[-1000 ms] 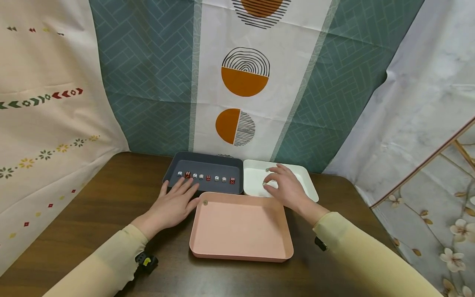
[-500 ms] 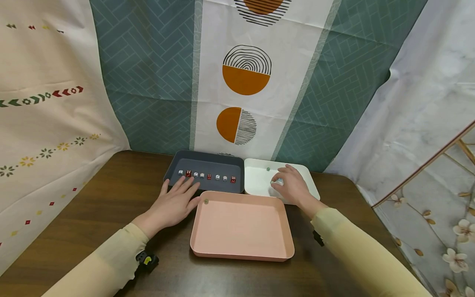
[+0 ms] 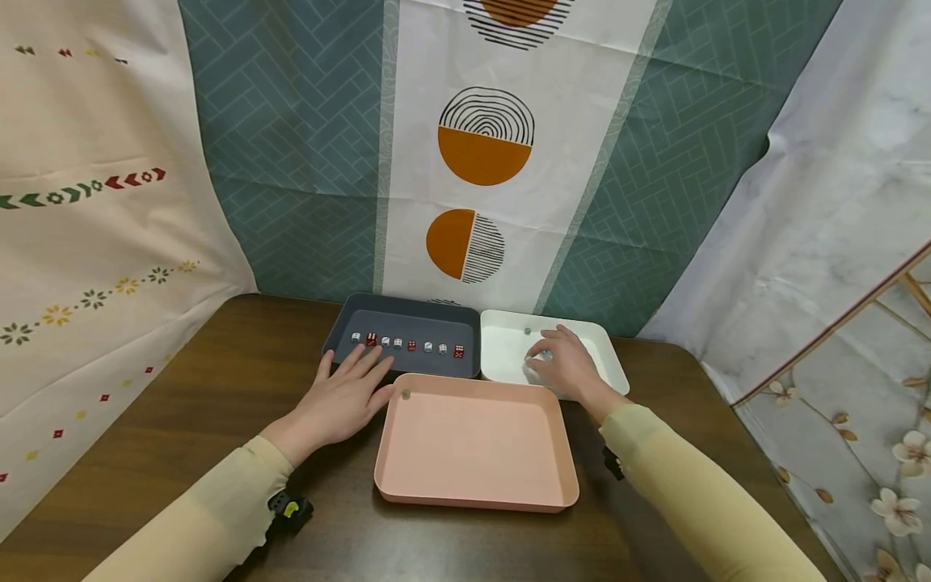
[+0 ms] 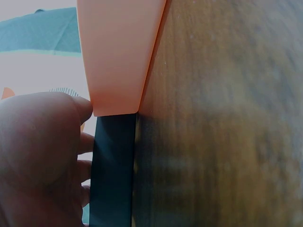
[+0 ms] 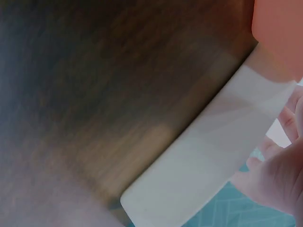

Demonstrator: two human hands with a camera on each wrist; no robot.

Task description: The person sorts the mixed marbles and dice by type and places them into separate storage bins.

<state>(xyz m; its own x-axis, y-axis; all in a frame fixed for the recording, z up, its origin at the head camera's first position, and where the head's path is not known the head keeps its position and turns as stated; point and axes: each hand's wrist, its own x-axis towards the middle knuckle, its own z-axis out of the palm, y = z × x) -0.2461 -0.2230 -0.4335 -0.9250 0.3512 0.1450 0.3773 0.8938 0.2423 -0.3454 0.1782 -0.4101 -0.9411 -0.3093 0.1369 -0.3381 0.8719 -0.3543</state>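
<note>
In the head view my left hand (image 3: 334, 402) lies with fingers spread over the near rim of the dark grey tray (image 3: 436, 316). Its thumb is by the corner of the pink tray (image 3: 476, 449). Red and white dice, among them a red die (image 3: 459, 352), stand in a row inside the dark tray. My right hand (image 3: 570, 368) is over the white tray (image 3: 607, 364), thumb and forefinger pinching a small pale piece (image 3: 528, 360), mostly hidden. A small greenish piece (image 3: 527, 331) lies farther back there. Another small greenish piece (image 3: 405, 394) sits in the pink tray's far left corner.
All three trays stand together on a dark wooden table (image 3: 291, 533), the pink one nearest me. Patterned cloth (image 3: 313, 162) hangs right behind the table's back edge. More cloth hangs at both sides.
My right hand moved right within the white tray, then slightly back left, still pinching the small piece. My left hand has kept its place. The head view shifted slightly.
</note>
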